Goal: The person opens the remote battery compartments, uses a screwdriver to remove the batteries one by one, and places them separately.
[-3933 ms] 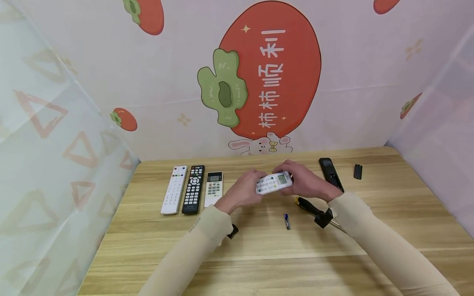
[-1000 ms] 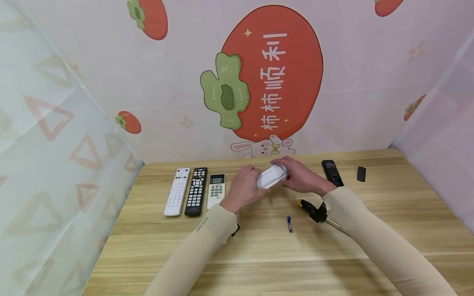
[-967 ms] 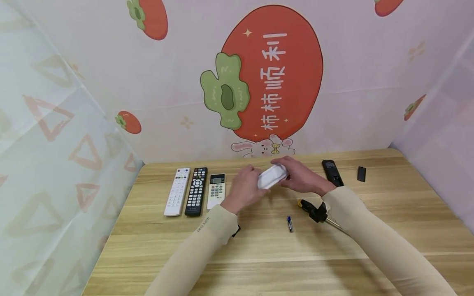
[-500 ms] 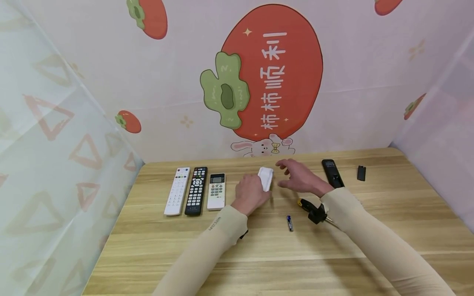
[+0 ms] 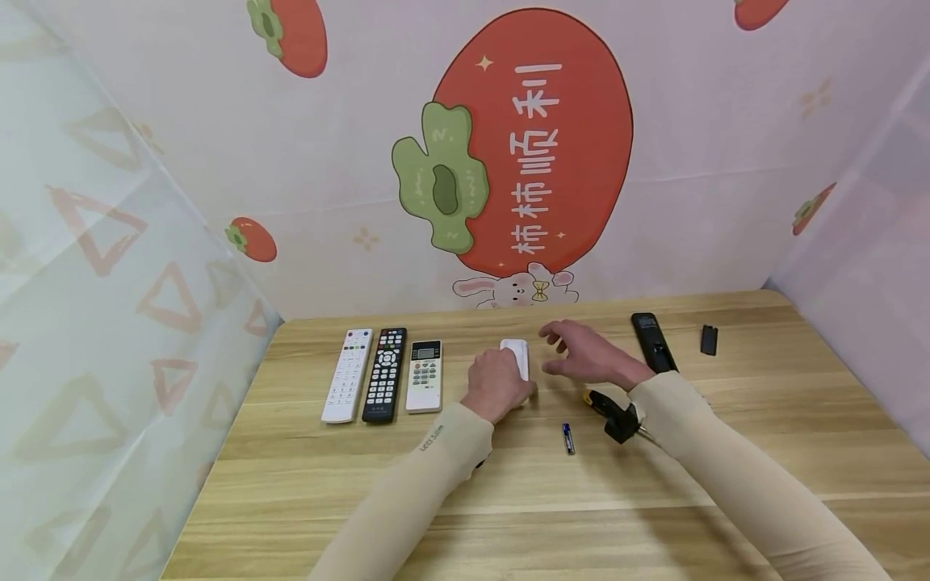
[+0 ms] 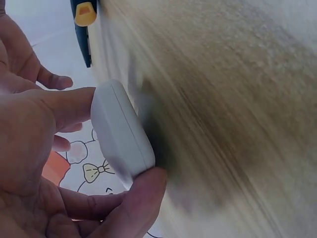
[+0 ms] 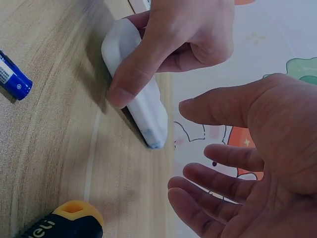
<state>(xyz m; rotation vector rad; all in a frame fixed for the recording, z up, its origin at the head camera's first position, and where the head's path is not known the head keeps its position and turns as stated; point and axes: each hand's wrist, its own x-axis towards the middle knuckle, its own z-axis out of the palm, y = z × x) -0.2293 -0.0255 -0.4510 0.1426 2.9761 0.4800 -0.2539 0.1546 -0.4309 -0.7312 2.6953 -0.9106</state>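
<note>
My left hand [image 5: 497, 383] grips a white remote control [image 5: 517, 355] by its sides, thumb on one edge and fingers on the other. Its plain, buttonless back faces up in the head view. In the left wrist view the near end of the remote [image 6: 119, 131] shows a shadow under it; whether it fully touches the table I cannot tell. My right hand [image 5: 584, 353] hovers just right of it, fingers loosely bent and apart, holding nothing. Below the right hand lies a black-and-yellow screwdriver [image 5: 600, 403], its shaft partly covered by the sleeve. A blue battery [image 5: 568, 438] lies nearer the front.
Left of the hands, a white remote [image 5: 347, 376], a black remote [image 5: 385, 375] and a cream remote with a small display [image 5: 425, 377] lie in a row. At the right are a black remote turned back up [image 5: 651, 339] and a small black cover [image 5: 709, 340]. A printed wall backs the table.
Both hands held the white remote, first buttons up, then turned back up. The right hand let go, and the left hand lowered the remote toward the table, turning it lengthwise.
</note>
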